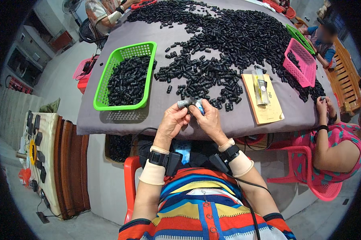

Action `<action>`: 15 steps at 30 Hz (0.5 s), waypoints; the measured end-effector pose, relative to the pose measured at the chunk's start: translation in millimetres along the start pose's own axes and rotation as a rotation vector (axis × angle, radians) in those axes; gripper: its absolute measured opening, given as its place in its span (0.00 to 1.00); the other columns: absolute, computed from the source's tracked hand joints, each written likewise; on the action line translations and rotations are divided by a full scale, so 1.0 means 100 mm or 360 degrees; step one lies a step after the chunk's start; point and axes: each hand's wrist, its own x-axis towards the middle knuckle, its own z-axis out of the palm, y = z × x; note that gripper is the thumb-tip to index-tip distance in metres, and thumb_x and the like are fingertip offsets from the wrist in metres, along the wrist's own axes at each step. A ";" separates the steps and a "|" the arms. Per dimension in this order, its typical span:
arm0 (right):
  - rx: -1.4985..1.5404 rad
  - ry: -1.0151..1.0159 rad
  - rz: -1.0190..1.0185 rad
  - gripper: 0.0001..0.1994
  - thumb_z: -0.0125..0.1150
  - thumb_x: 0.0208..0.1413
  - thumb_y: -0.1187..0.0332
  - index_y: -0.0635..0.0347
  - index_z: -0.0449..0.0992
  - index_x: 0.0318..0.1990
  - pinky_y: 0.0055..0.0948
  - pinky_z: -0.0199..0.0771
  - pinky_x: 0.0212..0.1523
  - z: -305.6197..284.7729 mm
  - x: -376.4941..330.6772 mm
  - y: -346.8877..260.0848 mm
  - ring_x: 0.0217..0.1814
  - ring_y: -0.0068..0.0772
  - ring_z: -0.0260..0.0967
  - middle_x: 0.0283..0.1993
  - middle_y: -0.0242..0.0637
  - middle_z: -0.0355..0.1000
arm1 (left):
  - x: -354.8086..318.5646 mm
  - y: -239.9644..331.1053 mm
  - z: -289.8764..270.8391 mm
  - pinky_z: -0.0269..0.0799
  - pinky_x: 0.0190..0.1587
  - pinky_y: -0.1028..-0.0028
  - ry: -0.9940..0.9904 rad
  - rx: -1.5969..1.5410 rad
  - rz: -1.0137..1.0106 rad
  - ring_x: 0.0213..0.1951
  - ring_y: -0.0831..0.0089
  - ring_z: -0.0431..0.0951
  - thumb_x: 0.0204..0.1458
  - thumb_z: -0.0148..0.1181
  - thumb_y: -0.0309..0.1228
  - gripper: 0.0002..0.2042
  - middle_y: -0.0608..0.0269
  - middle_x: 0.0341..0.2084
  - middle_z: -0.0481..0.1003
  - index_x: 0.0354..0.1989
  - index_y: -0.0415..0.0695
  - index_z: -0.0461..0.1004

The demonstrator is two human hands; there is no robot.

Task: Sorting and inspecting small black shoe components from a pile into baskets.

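Just over the near table edge, my left hand (173, 121) is closed, with a small black cylindrical piece (186, 107) pinched in its fingers. A grey wrap or cap (183, 103) shows at its fingertips. My right hand (209, 121) meets it, its fingers closed around what looks like a small knife (193, 99) with a dark tip. Something blue and white (201, 106) shows at the right fingers; whether it is the handle or a finger wrap I cannot make out. Beyond both hands lies a big spread of similar black pieces (206, 78).
A green basket (152, 66) of black pieces stands left on the grey-clothed table (120, 127). To the right lie a yellow notepad (270, 114) and a clear-cased tool (262, 90). A pink basket (304, 74) stands farther right. Other people (332, 150) sit around the table.
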 end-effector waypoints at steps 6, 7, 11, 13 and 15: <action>0.0015 -0.0106 -0.0144 0.14 0.54 0.52 0.59 0.61 0.65 0.24 0.37 0.61 0.22 -0.06 -0.06 -0.01 0.23 0.47 0.66 0.21 0.44 0.67 | 0.00 0.00 -0.07 0.68 0.26 0.82 -0.0013 -0.0141 0.0095 0.24 0.79 0.70 0.52 0.52 0.22 0.10 0.65 0.28 0.72 0.44 0.41 0.70; 0.0051 -0.0132 -0.0251 0.14 0.53 0.54 0.61 0.62 0.65 0.25 0.37 0.61 0.22 -0.06 -0.07 -0.01 0.23 0.47 0.65 0.21 0.44 0.66 | 0.00 0.00 -0.06 0.68 0.26 0.82 -0.0014 -0.0140 0.0096 0.24 0.79 0.70 0.52 0.52 0.22 0.10 0.65 0.28 0.72 0.44 0.41 0.70; -0.0039 -0.0162 -0.0284 0.12 0.52 0.53 0.63 0.61 0.66 0.25 0.37 0.61 0.22 -0.08 -0.07 -0.05 0.23 0.48 0.65 0.21 0.44 0.65 | 0.01 0.00 -0.09 0.68 0.26 0.82 -0.0006 -0.0167 0.0069 0.25 0.79 0.70 0.52 0.52 0.22 0.11 0.65 0.27 0.72 0.44 0.41 0.70; -0.0094 -0.0151 -0.0415 0.11 0.53 0.52 0.63 0.61 0.67 0.25 0.37 0.62 0.22 -0.06 -0.08 -0.05 0.24 0.48 0.66 0.22 0.44 0.65 | 0.01 0.00 -0.10 0.68 0.27 0.82 -0.0038 -0.0192 0.0073 0.25 0.79 0.70 0.52 0.52 0.22 0.11 0.65 0.28 0.72 0.44 0.40 0.70; -0.0101 -0.0143 -0.0439 0.11 0.54 0.52 0.63 0.61 0.67 0.26 0.37 0.62 0.22 -0.05 -0.08 -0.05 0.24 0.47 0.66 0.22 0.43 0.65 | 0.01 0.00 -0.10 0.68 0.27 0.82 -0.0001 -0.0137 0.0060 0.25 0.79 0.70 0.52 0.51 0.22 0.12 0.65 0.28 0.72 0.45 0.40 0.69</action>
